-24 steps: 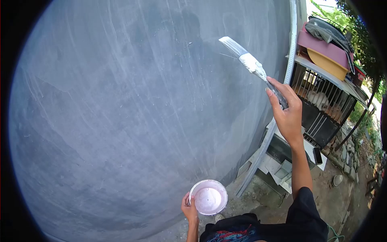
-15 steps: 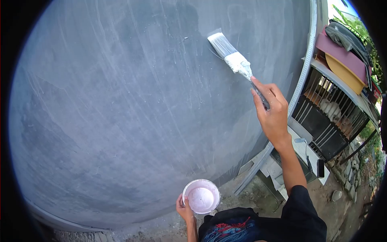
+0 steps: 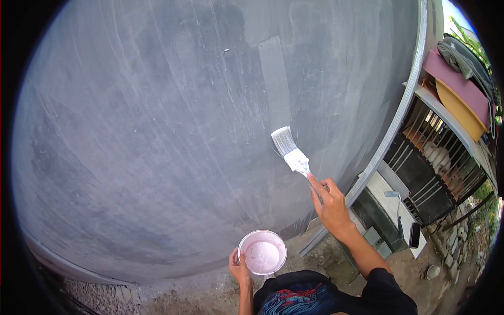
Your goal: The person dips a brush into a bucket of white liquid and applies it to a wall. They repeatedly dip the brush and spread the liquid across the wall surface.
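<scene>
A paintbrush (image 3: 292,148) with white-coated bristles and collar presses against the grey wall (image 3: 173,131). My right hand (image 3: 334,210) is closed around its handle. Above the bristles runs a pale, wet-looking vertical strip (image 3: 275,84) on the wall. Low in view, my left hand (image 3: 240,269) grips the rim and side of a small round tub (image 3: 262,234). Pale pinkish-white paint (image 3: 264,256) lies inside the tub.
A metal edge strip (image 3: 386,144) borders the wall on the right. Beyond it stand a barred cage (image 3: 436,152) with a light-furred animal inside, and pink and yellow basins (image 3: 457,86) on top. A paint roller (image 3: 399,210) rests on a white board (image 3: 379,191); a cup (image 3: 432,272) stands on the ground.
My right hand has drawn the paintbrush down the wall, and a pale strip now shows above it. The tub in my left hand has hardly moved.
</scene>
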`<state>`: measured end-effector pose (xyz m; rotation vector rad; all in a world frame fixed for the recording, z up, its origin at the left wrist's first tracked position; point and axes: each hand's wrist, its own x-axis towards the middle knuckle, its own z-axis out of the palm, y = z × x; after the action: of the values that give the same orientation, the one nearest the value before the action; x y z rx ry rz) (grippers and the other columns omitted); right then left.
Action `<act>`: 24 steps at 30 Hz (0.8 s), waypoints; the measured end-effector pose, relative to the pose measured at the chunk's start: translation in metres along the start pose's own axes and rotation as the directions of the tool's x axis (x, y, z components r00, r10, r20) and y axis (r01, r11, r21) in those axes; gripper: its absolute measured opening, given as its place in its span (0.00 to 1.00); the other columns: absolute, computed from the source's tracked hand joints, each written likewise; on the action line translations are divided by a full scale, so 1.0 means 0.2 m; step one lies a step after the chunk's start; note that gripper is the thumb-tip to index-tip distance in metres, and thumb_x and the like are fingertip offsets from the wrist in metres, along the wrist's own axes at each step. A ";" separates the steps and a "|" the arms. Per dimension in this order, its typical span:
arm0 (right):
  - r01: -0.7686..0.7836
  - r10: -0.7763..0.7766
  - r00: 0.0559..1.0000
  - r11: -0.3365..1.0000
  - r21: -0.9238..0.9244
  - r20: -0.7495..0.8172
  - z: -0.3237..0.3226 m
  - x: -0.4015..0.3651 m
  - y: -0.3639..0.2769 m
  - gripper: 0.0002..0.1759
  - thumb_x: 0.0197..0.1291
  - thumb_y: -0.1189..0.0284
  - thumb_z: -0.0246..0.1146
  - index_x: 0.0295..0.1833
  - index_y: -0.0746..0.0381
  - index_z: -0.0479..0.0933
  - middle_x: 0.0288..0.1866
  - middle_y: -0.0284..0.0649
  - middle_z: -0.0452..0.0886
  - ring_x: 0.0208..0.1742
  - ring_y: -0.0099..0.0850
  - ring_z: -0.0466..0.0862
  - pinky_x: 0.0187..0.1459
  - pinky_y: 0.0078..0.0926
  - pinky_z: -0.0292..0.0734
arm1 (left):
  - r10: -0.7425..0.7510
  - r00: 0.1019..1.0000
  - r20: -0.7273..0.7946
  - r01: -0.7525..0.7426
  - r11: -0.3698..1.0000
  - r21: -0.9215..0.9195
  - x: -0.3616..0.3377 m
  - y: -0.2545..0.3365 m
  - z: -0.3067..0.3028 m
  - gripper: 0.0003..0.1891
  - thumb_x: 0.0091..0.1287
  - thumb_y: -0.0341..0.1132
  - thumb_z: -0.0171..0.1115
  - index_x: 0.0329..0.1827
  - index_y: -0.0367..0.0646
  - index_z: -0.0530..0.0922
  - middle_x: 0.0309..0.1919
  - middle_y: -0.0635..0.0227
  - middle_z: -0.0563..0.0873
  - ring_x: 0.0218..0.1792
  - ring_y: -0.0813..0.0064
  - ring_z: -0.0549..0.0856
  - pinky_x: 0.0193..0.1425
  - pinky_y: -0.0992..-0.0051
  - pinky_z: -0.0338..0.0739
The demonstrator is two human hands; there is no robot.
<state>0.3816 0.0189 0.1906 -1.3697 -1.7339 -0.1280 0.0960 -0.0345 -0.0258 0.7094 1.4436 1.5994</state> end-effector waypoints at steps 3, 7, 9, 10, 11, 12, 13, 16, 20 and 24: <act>-0.034 0.033 0.997 0.999 0.010 0.071 0.03 -0.08 0.03 0.26 0.62 0.79 0.64 0.67 0.60 0.74 0.40 0.48 0.74 0.29 0.47 0.81 0.32 0.43 0.77 | -0.010 1.000 -0.004 0.010 1.000 0.001 -0.02 0.02 0.04 0.20 0.69 0.31 0.65 0.60 0.30 0.76 0.53 0.53 0.84 0.52 0.70 0.84 0.58 0.74 0.78; -0.097 0.093 0.979 0.995 0.009 0.181 0.08 -0.18 0.07 0.24 0.64 0.78 0.63 0.66 0.62 0.74 0.40 0.50 0.74 0.31 0.49 0.82 0.33 0.44 0.78 | 0.006 1.000 0.016 -0.006 1.000 -0.001 -0.01 0.00 0.05 0.20 0.69 0.31 0.65 0.60 0.30 0.76 0.53 0.53 0.84 0.52 0.70 0.84 0.58 0.74 0.78; -0.113 0.106 0.971 0.993 0.020 0.216 0.09 -0.22 0.07 0.24 0.64 0.78 0.62 0.66 0.62 0.75 0.40 0.50 0.74 0.31 0.50 0.82 0.33 0.44 0.78 | -0.011 1.000 0.013 0.011 1.000 -0.009 -0.02 0.02 0.06 0.20 0.69 0.31 0.65 0.60 0.31 0.76 0.53 0.53 0.84 0.52 0.70 0.84 0.58 0.74 0.78; -0.128 0.117 0.961 0.991 0.028 0.250 0.09 -0.24 0.07 0.24 0.64 0.78 0.62 0.66 0.62 0.75 0.40 0.51 0.74 0.31 0.50 0.82 0.33 0.44 0.78 | -0.010 1.000 0.012 0.011 1.000 -0.008 -0.02 0.03 0.06 0.20 0.69 0.31 0.65 0.60 0.31 0.76 0.53 0.53 0.84 0.52 0.70 0.84 0.58 0.74 0.78; -0.129 0.118 0.961 0.991 0.029 0.250 0.08 -0.26 0.07 0.24 0.64 0.78 0.62 0.66 0.62 0.75 0.40 0.51 0.74 0.31 0.50 0.82 0.33 0.44 0.78 | -0.009 1.000 0.011 0.009 1.000 -0.007 -0.02 0.03 0.05 0.20 0.69 0.32 0.65 0.60 0.31 0.76 0.53 0.53 0.84 0.52 0.70 0.84 0.58 0.74 0.78; -0.143 0.127 0.952 0.989 0.039 0.280 0.07 -0.28 0.06 0.23 0.63 0.78 0.62 0.65 0.62 0.75 0.39 0.51 0.74 0.32 0.51 0.82 0.33 0.45 0.78 | -0.008 1.000 0.010 0.008 1.000 -0.007 -0.01 0.03 0.05 0.20 0.69 0.32 0.66 0.60 0.31 0.76 0.53 0.53 0.84 0.52 0.70 0.84 0.59 0.73 0.77; -0.156 0.134 0.942 0.987 0.047 0.309 0.06 -0.28 0.05 0.23 0.63 0.78 0.62 0.65 0.62 0.75 0.39 0.51 0.74 0.32 0.51 0.82 0.34 0.45 0.78 | -0.007 1.000 0.007 0.007 1.000 -0.008 -0.01 0.03 0.04 0.20 0.69 0.32 0.66 0.60 0.31 0.76 0.53 0.53 0.84 0.52 0.70 0.84 0.59 0.73 0.77; -0.168 0.132 0.929 0.983 0.076 0.345 -0.02 -0.27 0.00 0.21 0.63 0.78 0.62 0.62 0.63 0.78 0.38 0.51 0.75 0.33 0.51 0.82 0.36 0.44 0.78 | 0.005 1.000 -0.011 -0.005 1.000 -0.006 0.01 -0.01 0.03 0.19 0.69 0.31 0.65 0.60 0.31 0.76 0.53 0.53 0.85 0.52 0.70 0.84 0.58 0.73 0.78; -0.208 0.160 0.908 0.974 0.087 0.387 -0.07 -0.21 -0.04 0.19 0.61 0.79 0.65 0.59 0.62 0.81 0.35 0.49 0.75 0.32 0.46 0.80 0.36 0.40 0.75 | 0.016 1.000 -0.012 -0.016 1.000 0.004 0.00 0.00 0.00 0.19 0.69 0.30 0.65 0.60 0.31 0.76 0.53 0.54 0.84 0.53 0.70 0.83 0.59 0.73 0.77; -0.112 0.077 0.948 0.989 0.098 0.307 -0.14 -0.03 -0.11 0.18 0.61 0.79 0.65 0.58 0.63 0.82 0.35 0.49 0.76 0.31 0.44 0.80 0.35 0.39 0.75 | 0.009 1.000 -0.013 -0.009 1.000 0.004 0.01 0.00 -0.01 0.19 0.69 0.30 0.65 0.60 0.30 0.75 0.53 0.54 0.84 0.54 0.70 0.83 0.60 0.74 0.76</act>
<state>0.3803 -0.0095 0.2129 -1.4414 -1.8889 0.2443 0.0942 -0.0337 -0.0268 0.7098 1.4548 1.6114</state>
